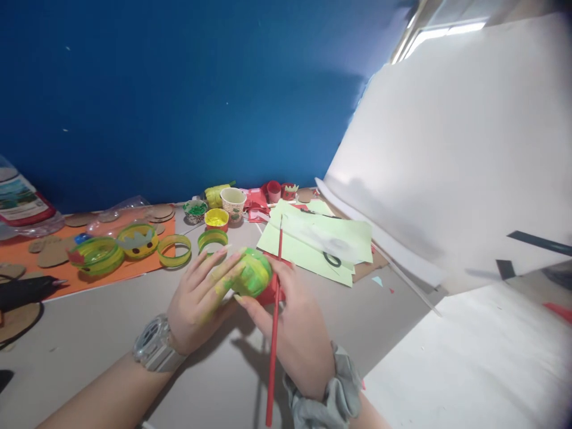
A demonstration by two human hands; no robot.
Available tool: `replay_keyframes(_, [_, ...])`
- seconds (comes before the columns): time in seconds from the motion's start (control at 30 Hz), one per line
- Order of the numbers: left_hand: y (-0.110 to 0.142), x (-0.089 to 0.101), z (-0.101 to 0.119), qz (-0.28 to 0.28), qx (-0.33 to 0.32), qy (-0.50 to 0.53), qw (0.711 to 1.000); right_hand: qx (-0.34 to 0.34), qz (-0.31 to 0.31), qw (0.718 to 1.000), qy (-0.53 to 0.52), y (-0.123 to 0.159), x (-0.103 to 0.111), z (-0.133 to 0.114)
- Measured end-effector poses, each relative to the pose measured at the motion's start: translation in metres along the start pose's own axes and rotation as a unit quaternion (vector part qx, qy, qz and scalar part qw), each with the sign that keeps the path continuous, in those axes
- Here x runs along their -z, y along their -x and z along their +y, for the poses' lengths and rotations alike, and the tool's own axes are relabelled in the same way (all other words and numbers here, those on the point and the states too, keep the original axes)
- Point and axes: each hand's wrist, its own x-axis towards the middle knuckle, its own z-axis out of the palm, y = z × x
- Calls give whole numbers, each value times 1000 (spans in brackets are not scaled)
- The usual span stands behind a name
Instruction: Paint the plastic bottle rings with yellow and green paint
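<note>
Between my two hands is a small rounded piece (pixel 252 273), streaked with wet green and yellow paint; it looks like a plastic bottle bottom. My left hand (pixel 201 292), wearing a grey watch, has its paint-smeared index finger against the piece's left side, the other fingers stretched out. My right hand (pixel 297 322) grips the piece's right side with thumb and fingers. A red paintbrush (pixel 273 357) also rests in that hand, bristles pointing away. Something red (pixel 270 293) shows behind the piece, mostly hidden.
Yellow (pixel 217 218) and green (pixel 195 208) paint cups stand near a paper cup (pixel 233 201). Left, green-yellow rings (pixel 174 251) and crowned bowls (pixel 137 241) lie on orange paper, near a glue gun (pixel 29 290) and bottle (pixel 24 199). Scissors (pixel 331 259) lie on pale green paper (pixel 313 238).
</note>
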Motion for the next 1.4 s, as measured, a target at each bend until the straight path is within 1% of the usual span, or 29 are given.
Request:
replay_keyframes(0.13, [-1, 0, 1, 13, -15, -19, 1000, -13, -3, 1000, -14, -5, 4, -1])
replay_keyframes(0.23, [-3, 0, 4, 10, 22, -12, 1000, -19, -14, 1000, -7, -6, 5, 0])
replay_keyframes(0.3, [-4, -1, 5, 0, 83, 29, 996, -9, -23, 1000, -2, -6, 8, 4])
replay_keyframes(0.37, [-4, -3, 5, -15, 165, 110, 980, 19, -39, 999, 9, -7, 13, 12])
replay_keyframes(0.43, [-4, -3, 4, -37, 240, 208, 947, 60, -68, 995, 37, -10, 21, 20])
replay_keyframes(0.5, [-4, -3, 3, -62, 280, 283, 915, 101, -111, 987, 65, -13, 32, 26])
replay_keyframes(0.53, [-4, -3, 2, -76, 283, 301, 907, 116, -132, 982, 72, -14, 37, 29])
replay_keyframes(0.6, [-4, -3, 1, -100, 275, 302, 907, 133, -157, 976, 66, -16, 46, 32])
replay_keyframes(0.7, [-6, -2, 2, -121, 244, 291, 917, 136, -166, 976, 31, -16, 52, 36])
replay_keyframes(0.77, [-7, -2, 4, -127, 235, 303, 915, 130, -171, 977, 8, -14, 51, 39])
replay_keyframes(0.83, [-7, -2, 5, -119, 229, 315, 913, 117, -177, 977, -10, -13, 47, 43])
replay_keyframes(0.97, [-6, -3, 6, -77, 225, 333, 912, 81, -186, 979, -24, -14, 38, 49])
replay_keyframes(1.03, [-5, -3, 6, -73, 232, 339, 909, 72, -184, 980, -23, -16, 35, 52])
replay_keyframes(1.13, [-4, -4, 8, -80, 250, 331, 906, 60, -159, 985, -28, -17, 37, 58])
replay_keyframes(1.2, [-3, -5, 7, -78, 262, 310, 911, 38, -114, 992, -35, -17, 41, 61])
replay_keyframes(1.3, [-3, -5, 5, -66, 267, 256, 927, -11, -1, 998, -56, -14, 48, 61])
replay_keyframes(1.33, [-3, -5, 4, -64, 266, 237, 932, -28, 45, 995, -88, -13, 50, 59])
replay_keyframes(1.37, [-3, -5, 3, -67, 267, 220, 936, -43, 90, 985, -141, -13, 52, 56])
replay_keyframes(1.4, [-3, -5, 3, -69, 269, 206, 938, -51, 127, 968, -208, -13, 54, 52])
